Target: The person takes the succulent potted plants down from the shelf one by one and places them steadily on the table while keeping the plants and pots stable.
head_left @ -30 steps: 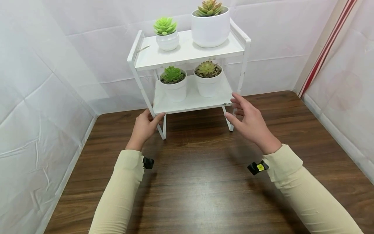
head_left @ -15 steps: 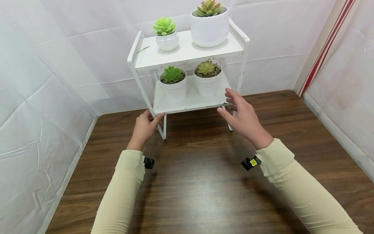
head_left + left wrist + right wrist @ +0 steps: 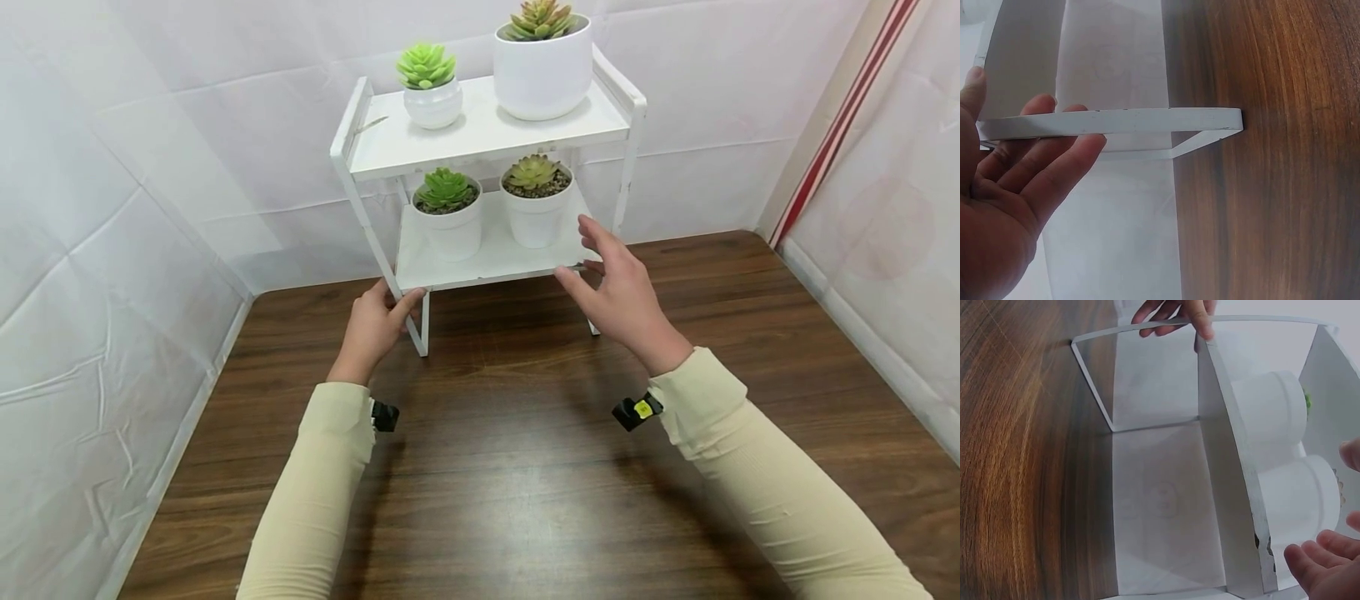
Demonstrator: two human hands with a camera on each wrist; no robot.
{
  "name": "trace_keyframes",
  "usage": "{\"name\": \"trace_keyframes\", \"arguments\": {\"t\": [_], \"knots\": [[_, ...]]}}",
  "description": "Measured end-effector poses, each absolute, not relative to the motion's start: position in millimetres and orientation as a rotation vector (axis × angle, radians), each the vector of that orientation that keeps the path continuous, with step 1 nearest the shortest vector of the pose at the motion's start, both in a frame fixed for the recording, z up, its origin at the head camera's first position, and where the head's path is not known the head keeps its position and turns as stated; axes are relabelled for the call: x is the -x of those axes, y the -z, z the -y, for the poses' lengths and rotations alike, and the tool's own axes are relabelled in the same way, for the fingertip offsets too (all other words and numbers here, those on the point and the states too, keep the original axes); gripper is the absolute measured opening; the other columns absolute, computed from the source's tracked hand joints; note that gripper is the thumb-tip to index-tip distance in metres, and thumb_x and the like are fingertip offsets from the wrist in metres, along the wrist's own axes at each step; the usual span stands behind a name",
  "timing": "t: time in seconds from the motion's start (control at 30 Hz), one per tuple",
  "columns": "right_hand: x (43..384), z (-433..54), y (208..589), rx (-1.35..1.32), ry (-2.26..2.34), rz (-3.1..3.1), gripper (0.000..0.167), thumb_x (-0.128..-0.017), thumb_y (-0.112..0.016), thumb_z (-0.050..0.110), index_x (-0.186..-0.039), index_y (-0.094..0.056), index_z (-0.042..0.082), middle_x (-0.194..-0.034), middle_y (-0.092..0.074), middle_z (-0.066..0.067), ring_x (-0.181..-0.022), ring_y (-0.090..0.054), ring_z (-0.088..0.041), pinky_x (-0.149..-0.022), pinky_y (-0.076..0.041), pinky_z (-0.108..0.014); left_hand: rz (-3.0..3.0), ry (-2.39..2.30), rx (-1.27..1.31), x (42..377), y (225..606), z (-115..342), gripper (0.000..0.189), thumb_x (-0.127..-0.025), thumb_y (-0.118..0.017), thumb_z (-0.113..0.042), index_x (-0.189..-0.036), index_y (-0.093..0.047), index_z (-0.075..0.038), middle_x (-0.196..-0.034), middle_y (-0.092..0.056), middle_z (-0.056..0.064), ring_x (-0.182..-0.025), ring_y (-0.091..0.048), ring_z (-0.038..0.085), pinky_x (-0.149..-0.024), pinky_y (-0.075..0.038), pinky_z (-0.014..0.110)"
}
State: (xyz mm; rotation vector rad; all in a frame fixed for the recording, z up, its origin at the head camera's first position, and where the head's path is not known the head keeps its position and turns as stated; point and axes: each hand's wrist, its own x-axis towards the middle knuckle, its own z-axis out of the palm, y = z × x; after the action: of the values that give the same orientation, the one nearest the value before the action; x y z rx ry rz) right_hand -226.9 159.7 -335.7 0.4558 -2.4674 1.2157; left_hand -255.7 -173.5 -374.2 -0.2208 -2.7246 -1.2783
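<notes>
A white two-tier plant stand stands at the back of the table. My left hand grips it at the lower front-left corner, thumb over the shelf edge and fingers behind the leg. My right hand is held with spread fingers at the lower shelf's front-right corner, holding nothing. Just left of it, a white pot holds a pale green succulent. Beside that pot, another white pot carries a darker green succulent. In the right wrist view, the right fingers are close to the nearer pot.
On the top shelf are a small ribbed pot with a bright green succulent and a larger white pot with a reddish-green one. White sheeting hangs behind and on both sides of the brown wooden table.
My right hand has moved left and slightly forward, towards the right-hand pot on the lower shelf. The left hand keeps its grip on the stand, and the pots have not moved.
</notes>
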Motion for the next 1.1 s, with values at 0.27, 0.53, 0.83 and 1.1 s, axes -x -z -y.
{"name": "trace_keyframes", "arguments": {"t": [0.27,0.53,0.83,1.1], "knots": [[231.1,-156.2,334.2,-0.436,-1.221,2.465,0.077,-0.094,-0.062,0.037,-0.155,-0.02,0.018,-0.154,-0.037,-0.01,-0.141,-0.039,-0.027,-0.106,-0.044,-0.045,2.717,1.299,0.208,256.6,374.8,173.8,0.054,-0.09,-0.053,-0.062,-0.116,-0.058,-0.015,-0.095,-0.072,0.013,-0.082,-0.07,0.02,-0.066,-0.057,0.033],[238.7,-153.2,328.9,-0.423,-1.199,2.469,0.079,-0.093,-0.063,0.037,-0.155,-0.019,0.016,-0.154,-0.037,-0.012,-0.141,-0.038,-0.025,-0.107,-0.043,-0.045,2.728,1.311,0.201,256.6,374.7,174.6,0.056,-0.088,-0.053,-0.064,-0.112,-0.059,-0.013,-0.097,-0.072,0.015,-0.082,-0.069,0.021,-0.066,-0.058,0.033],[245.4,-148.3,327.4,-0.432,-1.235,2.497,0.08,-0.094,-0.062,0.038,-0.156,-0.017,0.014,-0.158,-0.03,-0.009,-0.141,-0.036,-0.031,-0.108,-0.042,-0.047,2.724,1.306,0.204,256.6,375.8,174.8,0.059,-0.087,-0.052,-0.066,-0.111,-0.059,-0.013,-0.097,-0.072,0.016,-0.082,-0.069,0.022,-0.067,-0.058,0.033],[249.3,-143.4,326.4,-0.408,-1.262,2.497,0.081,-0.094,-0.063,0.035,-0.156,-0.015,0.015,-0.159,-0.027,-0.009,-0.141,-0.036,-0.031,-0.108,-0.042,-0.047,2.72,1.3,0.214,255.0,375.2,174.1,0.056,-0.088,-0.052,-0.064,-0.111,-0.059,-0.014,-0.095,-0.072,0.015,-0.08,-0.069,0.024,-0.065,-0.056,0.033]]}}
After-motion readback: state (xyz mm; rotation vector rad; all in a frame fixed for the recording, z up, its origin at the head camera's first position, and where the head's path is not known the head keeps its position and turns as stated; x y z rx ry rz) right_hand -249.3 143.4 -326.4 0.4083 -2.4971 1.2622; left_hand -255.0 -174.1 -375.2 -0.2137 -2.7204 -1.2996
